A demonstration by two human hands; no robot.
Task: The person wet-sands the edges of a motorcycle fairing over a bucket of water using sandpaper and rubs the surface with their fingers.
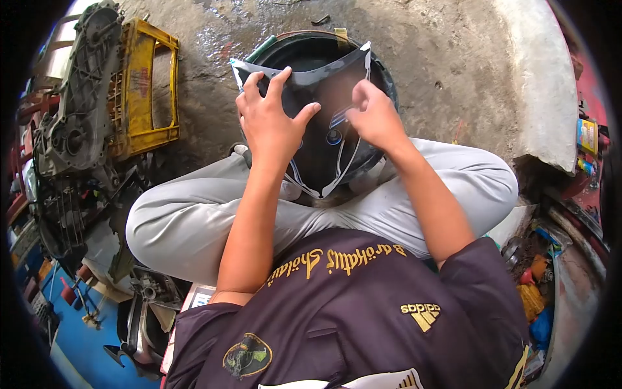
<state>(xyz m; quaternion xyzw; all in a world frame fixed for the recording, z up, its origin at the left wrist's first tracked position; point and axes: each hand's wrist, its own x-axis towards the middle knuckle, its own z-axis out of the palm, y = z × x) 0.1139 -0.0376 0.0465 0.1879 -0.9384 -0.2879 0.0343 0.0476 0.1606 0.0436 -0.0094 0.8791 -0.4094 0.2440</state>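
Note:
A dark, glossy, roughly triangular panel (pixel 311 139) with pale edges lies over a round black basin (pixel 387 74), its narrow end toward my body. My left hand (pixel 269 117) rests on the panel's left part, with fingers and thumb spread. On the right part, my right hand (pixel 376 117) has its fingers curled together near the panel's edge; it is slightly blurred, and what it pinches, if anything, cannot be made out. A small round feature (pixel 334 137) shows on the panel just below the right fingers.
My crossed legs (pixel 188 217) flank the basin on the concrete floor (pixel 447 39). At the left stand a yellow crate (pixel 148 126) and a grey metal engine casing (pixel 84 84). A concrete ledge (pixel 541 78) and assorted parts are at the right.

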